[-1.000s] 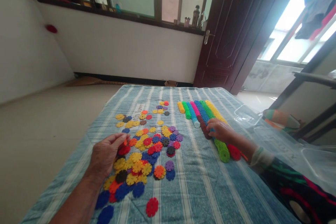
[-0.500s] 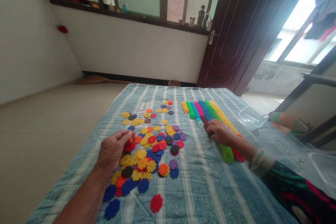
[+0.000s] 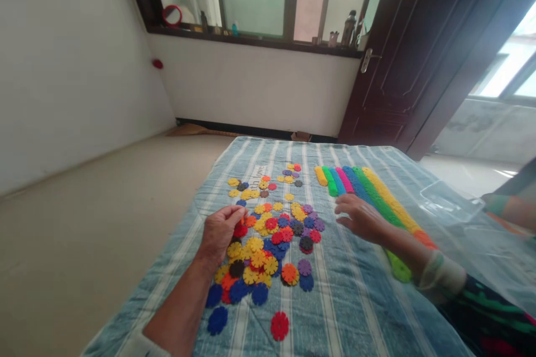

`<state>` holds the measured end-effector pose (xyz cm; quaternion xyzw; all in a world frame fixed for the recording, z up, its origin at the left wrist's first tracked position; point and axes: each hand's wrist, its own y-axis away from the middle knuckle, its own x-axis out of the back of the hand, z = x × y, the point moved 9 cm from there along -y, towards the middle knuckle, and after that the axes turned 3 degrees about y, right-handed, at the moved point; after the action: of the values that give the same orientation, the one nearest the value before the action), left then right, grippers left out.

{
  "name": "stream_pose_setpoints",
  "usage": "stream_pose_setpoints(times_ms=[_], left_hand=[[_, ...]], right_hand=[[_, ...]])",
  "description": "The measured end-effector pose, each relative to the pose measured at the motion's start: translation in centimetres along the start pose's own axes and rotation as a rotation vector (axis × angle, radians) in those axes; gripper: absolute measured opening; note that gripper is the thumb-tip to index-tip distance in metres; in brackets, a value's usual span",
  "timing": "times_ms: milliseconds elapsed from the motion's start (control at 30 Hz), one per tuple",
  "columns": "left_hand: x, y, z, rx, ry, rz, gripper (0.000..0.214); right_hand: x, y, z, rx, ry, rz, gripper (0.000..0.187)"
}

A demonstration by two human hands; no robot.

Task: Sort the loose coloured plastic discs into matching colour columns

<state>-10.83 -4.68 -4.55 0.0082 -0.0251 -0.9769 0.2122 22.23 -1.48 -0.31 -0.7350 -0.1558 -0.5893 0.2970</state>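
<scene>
My left hand (image 3: pixel 221 230) is closed in a pinch at the left edge of a loose pile of notched plastic discs (image 3: pixel 259 259). A sliver of an orange disc (image 3: pixel 242 222) shows at its fingertips; most of that disc is hidden. Yellow, red, blue, purple, orange and black discs overlap beside it. On the right, my right hand (image 3: pixel 360 216) hovers with its fingers apart and nothing visible in them. Close by lie rows of stacked discs, among them a short yellow row (image 3: pixel 321 175), a pink row (image 3: pixel 344 179) and a long yellow row (image 3: pixel 387 201). My forearm partly covers a green row (image 3: pixel 397 268).
A striped blue cloth (image 3: pixel 347 307) covers the table. Transparent plastic boxes (image 3: pixel 450 201) stand at its right side, some blurred. Smaller groups of discs (image 3: pixel 288 178) lie toward the back. Beyond are a brown door (image 3: pixel 389 67) and a window sill with a flask (image 3: pixel 349 28).
The view has swung left, so everything sits further right. My right hand has come off the rows toward the pile, and its fingers have spread. My left hand keeps its pinch.
</scene>
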Motion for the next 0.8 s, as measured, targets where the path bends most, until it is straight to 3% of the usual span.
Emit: stream_pose_setpoints(times_ms=[267, 433, 600, 800], left_hand=[[-0.1, 0.4, 0.0, 0.02, 0.028, -0.02, 0.029], [-0.3, 0.4, -0.2, 0.03, 0.067, -0.026, 0.029], [-0.2, 0.0, -0.8, 0.008, 0.07, -0.034, 0.029], [-0.3, 0.1, -0.7, 0.015, 0.079, -0.037, 0.03]], right_hand=[[-3.2, -10.2, -8.4, 0.033, 0.038, -0.042, 0.017], [-6.2, -15.0, -11.3, 0.018, 0.082, -0.064, 0.025], [-8.2, -17.0, -12.2, -0.009, 0.128, -0.09, 0.026], [-7.8, -16.7, -12.6, 0.021, 0.13, -0.062, 0.025]])
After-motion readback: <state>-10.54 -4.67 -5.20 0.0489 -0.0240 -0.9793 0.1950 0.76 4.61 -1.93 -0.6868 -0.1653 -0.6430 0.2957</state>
